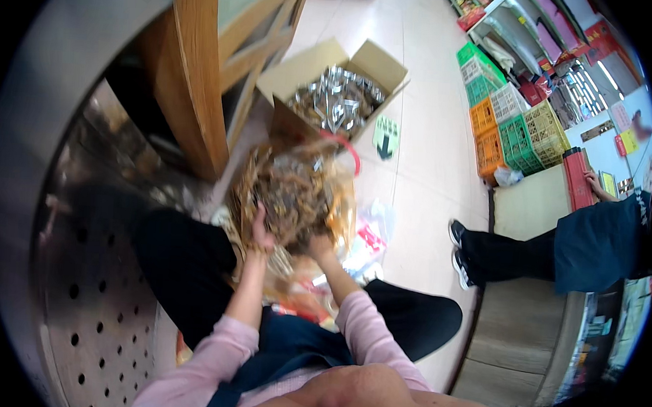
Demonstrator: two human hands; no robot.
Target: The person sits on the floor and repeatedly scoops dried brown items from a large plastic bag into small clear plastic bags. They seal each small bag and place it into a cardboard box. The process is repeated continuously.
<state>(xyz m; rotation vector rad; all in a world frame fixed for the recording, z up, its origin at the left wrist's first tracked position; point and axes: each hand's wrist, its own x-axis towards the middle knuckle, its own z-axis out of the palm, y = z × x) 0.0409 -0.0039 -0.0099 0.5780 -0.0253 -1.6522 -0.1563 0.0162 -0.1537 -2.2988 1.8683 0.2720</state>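
An open clear plastic bag (343, 204), full of brown dried food pieces (293, 199), stands on the floor between my knees. What the pieces are exactly I cannot make out. My left hand (261, 230) is at the near left side of the heap, its thumb pointing up and the other fingers partly hidden. At the near right side, my right hand (319, 246) reaches in among the pieces; its fingers are blurred and hidden. Beyond the bag, an open cardboard box (311, 59) holds several shiny clear packs (337, 102) with brown contents.
A wooden stand (194, 80) rises at the left, above a perforated metal panel (90, 324). Crumpled plastic packaging (371, 239) lies right of the bag. A floor arrow sticker (386, 137) is near the box. Plastic crates (520, 139) and a standing person (522, 252) are at the right.
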